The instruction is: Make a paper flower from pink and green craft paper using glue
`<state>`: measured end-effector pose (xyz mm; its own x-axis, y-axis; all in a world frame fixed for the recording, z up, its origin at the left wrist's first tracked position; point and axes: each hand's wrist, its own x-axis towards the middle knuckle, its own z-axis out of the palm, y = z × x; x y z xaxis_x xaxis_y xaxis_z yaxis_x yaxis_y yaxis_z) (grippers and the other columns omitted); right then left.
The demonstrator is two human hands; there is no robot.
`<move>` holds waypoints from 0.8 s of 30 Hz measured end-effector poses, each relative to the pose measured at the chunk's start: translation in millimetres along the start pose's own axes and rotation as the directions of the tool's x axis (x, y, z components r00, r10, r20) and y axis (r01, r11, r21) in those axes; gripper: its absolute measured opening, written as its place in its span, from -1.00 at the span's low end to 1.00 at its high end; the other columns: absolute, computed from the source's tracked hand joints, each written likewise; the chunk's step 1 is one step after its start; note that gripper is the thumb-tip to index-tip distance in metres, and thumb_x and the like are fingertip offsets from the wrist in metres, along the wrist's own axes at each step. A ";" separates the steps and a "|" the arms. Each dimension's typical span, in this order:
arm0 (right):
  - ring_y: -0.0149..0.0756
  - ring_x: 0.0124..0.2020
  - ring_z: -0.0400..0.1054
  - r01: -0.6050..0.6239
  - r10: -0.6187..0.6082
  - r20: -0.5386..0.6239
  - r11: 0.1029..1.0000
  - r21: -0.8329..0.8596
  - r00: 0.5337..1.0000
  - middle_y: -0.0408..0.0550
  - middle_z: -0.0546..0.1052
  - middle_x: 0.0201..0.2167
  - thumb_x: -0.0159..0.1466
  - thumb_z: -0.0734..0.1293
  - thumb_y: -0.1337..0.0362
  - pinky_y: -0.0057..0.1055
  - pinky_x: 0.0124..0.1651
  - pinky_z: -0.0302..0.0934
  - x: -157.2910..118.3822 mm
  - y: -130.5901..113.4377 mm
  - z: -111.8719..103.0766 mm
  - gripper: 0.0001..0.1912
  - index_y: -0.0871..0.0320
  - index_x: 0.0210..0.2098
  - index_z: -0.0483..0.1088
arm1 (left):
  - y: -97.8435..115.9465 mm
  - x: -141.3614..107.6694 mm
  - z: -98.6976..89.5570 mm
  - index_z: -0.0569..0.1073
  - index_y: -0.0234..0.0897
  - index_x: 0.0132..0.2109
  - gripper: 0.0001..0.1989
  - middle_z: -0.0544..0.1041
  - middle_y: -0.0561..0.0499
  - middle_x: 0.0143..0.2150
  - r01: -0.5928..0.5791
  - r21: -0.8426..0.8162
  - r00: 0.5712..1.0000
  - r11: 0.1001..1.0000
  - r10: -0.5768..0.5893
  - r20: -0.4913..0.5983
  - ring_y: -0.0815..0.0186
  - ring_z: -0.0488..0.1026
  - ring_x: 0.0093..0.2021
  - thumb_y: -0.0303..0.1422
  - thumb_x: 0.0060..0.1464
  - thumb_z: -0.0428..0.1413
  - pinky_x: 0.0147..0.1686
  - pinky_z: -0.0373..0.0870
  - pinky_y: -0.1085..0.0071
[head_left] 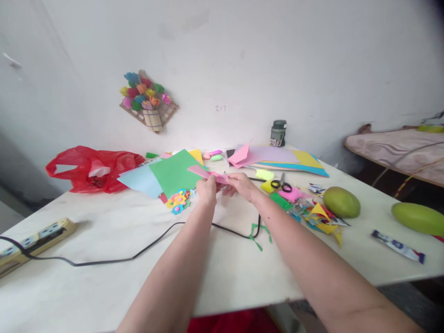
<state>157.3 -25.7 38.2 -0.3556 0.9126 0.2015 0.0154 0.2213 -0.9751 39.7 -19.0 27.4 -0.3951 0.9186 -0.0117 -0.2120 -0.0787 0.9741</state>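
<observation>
A folded piece of pink paper [199,171] is held between both hands above the middle of the table. My left hand [207,188] pinches it from the left, near the green sheet [173,173]. My right hand [242,186] grips its right end, with some fingers curled beneath and partly hidden. Several paper and foam flowers [178,200] lie left of my left hand. Black-handled scissors [281,186] rest to the right of my right hand, beside coloured packets. Green paper scraps [255,239] lie by the black cable [229,230].
A red plastic bag [118,162] and a power strip [38,241] are on the left. Stacked coloured sheets [274,156] and a dark jar [278,133] stand at the back. Right are paper scraps [321,217], two green fruits [342,202] and a tube [398,246].
</observation>
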 end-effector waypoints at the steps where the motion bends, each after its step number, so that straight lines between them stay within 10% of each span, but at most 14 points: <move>1: -0.28 -0.55 0.41 -0.004 0.003 0.009 0.999 0.042 1.000 0.00 0.52 -0.51 0.12 0.23 0.22 -0.49 -0.60 0.18 0.0 0.2 -1.5 -0.77 0.26 -0.41 0.42 | 0.8 -0.2 0.1 0.39 -0.38 -0.47 -0.86 0.48 -0.16 -0.53 0.012 -0.004 1.000 1.000 -0.012 0.004 0.11 0.50 -0.47 -0.39 -0.23 0.02 -0.49 0.39 0.30; 24: -0.36 -0.41 0.40 0.182 -0.174 0.056 0.892 -0.414 0.983 -0.07 0.53 -0.31 0.15 0.20 0.37 -0.47 -0.37 0.23 -0.1 1.1 -2.4 -0.63 0.19 -0.05 0.41 | 5.3 0.3 -1.0 0.38 -0.35 -0.52 -0.93 0.46 -0.08 -0.59 0.153 -0.097 0.988 0.983 -0.153 0.006 0.23 0.46 -0.53 -0.41 -0.21 0.05 -0.49 0.40 0.35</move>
<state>159.7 -24.7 37.3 -0.4051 0.8392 0.3627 0.3364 0.5057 -0.7944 37.5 -19.6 32.4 -0.3529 0.9220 -0.1592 -0.3560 0.0251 0.9342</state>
